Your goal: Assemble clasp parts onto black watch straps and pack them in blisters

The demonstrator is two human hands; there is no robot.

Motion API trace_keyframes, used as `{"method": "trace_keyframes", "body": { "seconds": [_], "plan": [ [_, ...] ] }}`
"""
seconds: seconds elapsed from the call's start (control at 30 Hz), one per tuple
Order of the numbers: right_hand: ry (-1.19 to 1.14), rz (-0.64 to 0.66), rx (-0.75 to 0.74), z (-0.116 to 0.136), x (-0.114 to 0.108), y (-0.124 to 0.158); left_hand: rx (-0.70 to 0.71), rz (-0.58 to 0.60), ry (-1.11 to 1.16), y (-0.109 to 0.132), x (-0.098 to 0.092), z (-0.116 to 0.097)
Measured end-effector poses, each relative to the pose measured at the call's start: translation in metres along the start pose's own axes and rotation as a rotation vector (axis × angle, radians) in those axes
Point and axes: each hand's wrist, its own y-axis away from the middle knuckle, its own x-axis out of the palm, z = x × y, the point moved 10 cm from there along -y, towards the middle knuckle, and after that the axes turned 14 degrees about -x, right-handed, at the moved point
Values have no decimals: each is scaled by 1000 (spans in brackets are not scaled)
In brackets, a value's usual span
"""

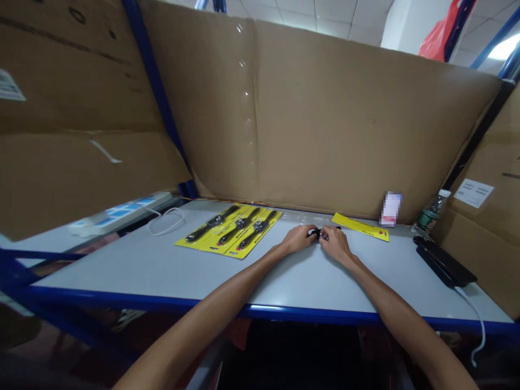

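My left hand and my right hand meet over the middle right of the table, fingers closed on a small black tool with a shiny metal part. Most of that tool is hidden by the fingers, so its exact kind does not show. To the left, several yellow cards lie side by side, bearing long black tools with shiny metal middles. A separate yellow card rests just beyond my right hand, with no tool visible on it.
A blurred upright phone-like thing and a plastic bottle stand at the back right. Nearer lies a black device with a white cable. A power strip sits far left. Cardboard walls enclose the blue-edged table.
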Motion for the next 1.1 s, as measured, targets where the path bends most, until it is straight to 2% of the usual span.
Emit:
{"method": "trace_keyframes", "body": {
  "seconds": [0.2, 0.43, 0.6, 0.87, 1.1],
  "plan": [
    [-20, -8, -32, 1, 0, 1, -18, 8, -5, -2, 4, 2],
    [6, 107, -18, -5, 2, 2, -48, 10, 28, -5, 4, 6],
    [3, 128, -7, -13, -5, 3, -45, 6, 80, -3, 0, 5],
    [-39, 59, 80, -32, -9, 3, -43, -3, 306, -11, -3, 11],
    [-353, -58, 151, -42, -6, 1, -35, -60, 479, -9, -9, 9]
  ]
}}
